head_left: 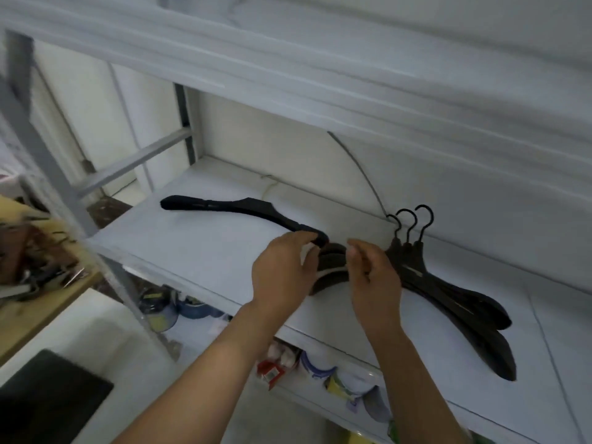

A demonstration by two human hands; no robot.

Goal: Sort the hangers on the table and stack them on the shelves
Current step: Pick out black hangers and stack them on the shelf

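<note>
Clutter of loose hangers (35,267) blurs on the wooden table (38,318) at far left, just outside the grey upright (48,174). Past it, the white shelf board (198,251) lies bare up to its front edge. One black hanger (224,208) lies flat toward the back, its right tip pinched in the curled fingers of the left hand (282,274). The right hand (373,277) hovers loosely curled over the left ends of a three-hanger stack (448,293); whether it holds them I cannot tell. Bare board continues right of the stack, under the low upper shelf (288,75).
</note>
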